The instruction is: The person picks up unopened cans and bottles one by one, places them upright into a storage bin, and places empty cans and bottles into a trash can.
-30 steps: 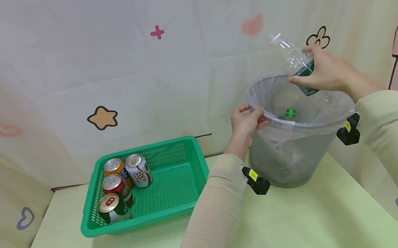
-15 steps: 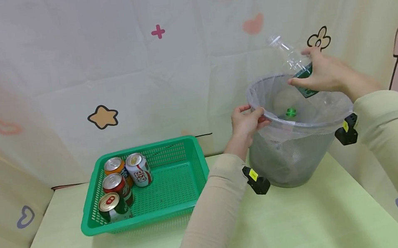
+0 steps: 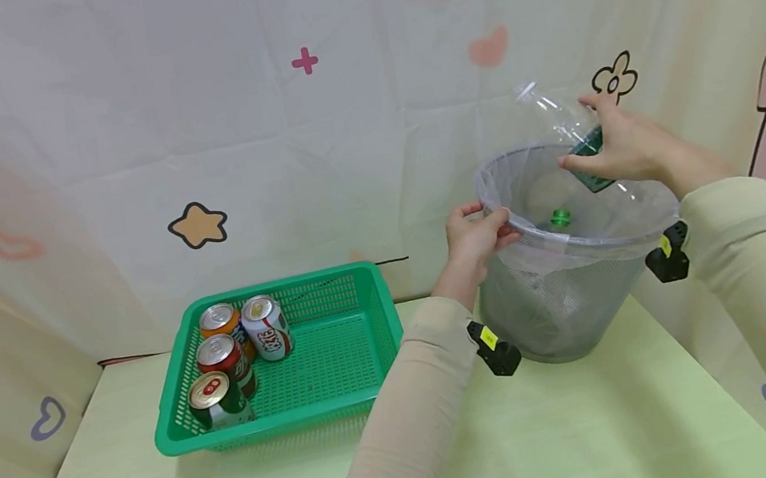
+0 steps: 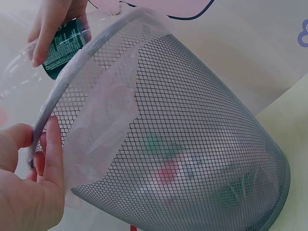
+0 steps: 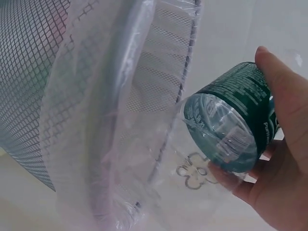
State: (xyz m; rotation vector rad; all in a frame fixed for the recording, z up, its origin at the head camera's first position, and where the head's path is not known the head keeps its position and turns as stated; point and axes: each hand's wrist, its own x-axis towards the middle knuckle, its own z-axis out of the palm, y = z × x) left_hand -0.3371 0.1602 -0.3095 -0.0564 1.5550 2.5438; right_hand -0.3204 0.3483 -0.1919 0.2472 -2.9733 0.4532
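Observation:
My right hand (image 3: 628, 142) grips a clear plastic bottle (image 3: 555, 113) with a dark green label, tilted with its neck to the upper left and its base over the bin's mouth. The right wrist view shows the bottle (image 5: 226, 122) base-on, my thumb and fingers around the label. With my left hand (image 3: 473, 239) I pinch the left rim of a grey mesh bin (image 3: 553, 313) lined with a translucent bag (image 4: 106, 120). Inside the bin a green bottle top (image 3: 559, 218) shows. Through the mesh, blurred green and red items are visible.
Left of the bin, a green plastic basket (image 3: 332, 407) stands on the pale table (image 3: 526, 446). Several drink cans (image 3: 267, 331) stand in its left part. A patterned curtain (image 3: 343, 155) hangs close behind the bin and basket.
The bottle has sunk slightly toward the bin's mouth in my right hand. My left hand keeps its hold on the rim; the basket and cans stay put.

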